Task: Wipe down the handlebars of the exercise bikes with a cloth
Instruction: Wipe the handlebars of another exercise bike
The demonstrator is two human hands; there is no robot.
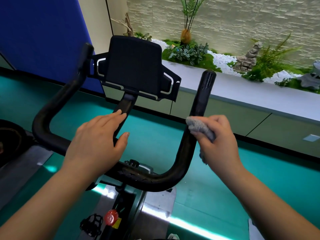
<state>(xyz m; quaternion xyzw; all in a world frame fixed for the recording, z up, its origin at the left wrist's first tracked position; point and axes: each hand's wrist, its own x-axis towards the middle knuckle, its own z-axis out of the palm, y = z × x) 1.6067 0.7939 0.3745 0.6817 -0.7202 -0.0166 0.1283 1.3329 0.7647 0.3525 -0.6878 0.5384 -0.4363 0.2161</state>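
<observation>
A black U-shaped handlebar (52,108) of an exercise bike fills the middle of the view, with a black tablet holder (135,66) on its centre stem. My right hand (220,137) grips a grey cloth (199,127) and presses it against the right upright arm of the bar, about halfway up. My left hand (98,141) rests flat on the crossbar beside the stem, fingers straight and pointing up along the stem. The foam on the lower crossbar looks cracked and flaking.
A red knob (111,217) and a black pedal (90,224) sit low on the bike frame. The floor is teal. A grey ledge (259,94) with plants, white pebbles and rocks runs along the right. A blue panel (43,35) stands behind left.
</observation>
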